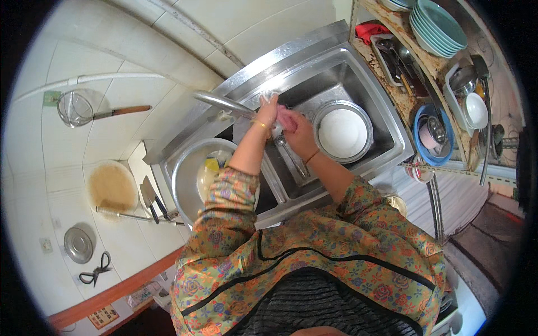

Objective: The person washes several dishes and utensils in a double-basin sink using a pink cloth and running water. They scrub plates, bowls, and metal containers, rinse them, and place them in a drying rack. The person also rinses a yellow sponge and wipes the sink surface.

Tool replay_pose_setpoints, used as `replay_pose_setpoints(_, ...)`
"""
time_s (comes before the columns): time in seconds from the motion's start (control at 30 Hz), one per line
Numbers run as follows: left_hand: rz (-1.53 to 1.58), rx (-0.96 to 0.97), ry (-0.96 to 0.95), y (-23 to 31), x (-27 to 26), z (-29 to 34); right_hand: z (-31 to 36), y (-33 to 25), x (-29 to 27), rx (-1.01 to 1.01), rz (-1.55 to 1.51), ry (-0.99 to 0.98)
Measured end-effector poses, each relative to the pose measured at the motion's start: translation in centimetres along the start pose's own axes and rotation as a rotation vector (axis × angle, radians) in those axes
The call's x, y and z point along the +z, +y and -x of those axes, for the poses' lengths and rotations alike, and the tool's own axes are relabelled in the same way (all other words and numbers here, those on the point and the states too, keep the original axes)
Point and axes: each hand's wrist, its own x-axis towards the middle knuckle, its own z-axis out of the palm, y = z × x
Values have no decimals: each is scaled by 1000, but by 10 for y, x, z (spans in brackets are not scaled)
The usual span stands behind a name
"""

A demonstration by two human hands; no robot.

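Note:
My right hand is closed on a bunched pink cloth above the sink. Right beside it, my left hand is closed, its fingers bent near a small patch of white; what they grip is hidden. A curved metal faucet reaches in from the left, close to my left wrist. Below my hands lies a long metal utensil, slanting down the basin; its far end is partly covered. A round metal pot with a white inside or contents stands in the right basin.
Under my left forearm, a large metal basin holds a yellow item. At right, a rusty shelf carries stacked pale green bowls and a blue basin. Knives, a strainer and scissors hang on the left wall.

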Motion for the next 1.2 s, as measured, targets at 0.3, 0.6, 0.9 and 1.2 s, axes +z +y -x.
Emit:
replay_pose_setpoints(0.3,136,-292,-196,-95,-79,8,-19,61,-43,658,-945,224)
replay_pose_setpoints(0.6,745,145,-523,-110,-77,89,-53,97,-37,130,544,-52)
replay_pose_setpoints(0.9,705,88,-586,-105,-58,87,-30,21,76,-343,636,-455)
replay_pose_setpoints(1.2,1027,167,-512,-109,-87,71,30,9,-38,-300,243,-337)
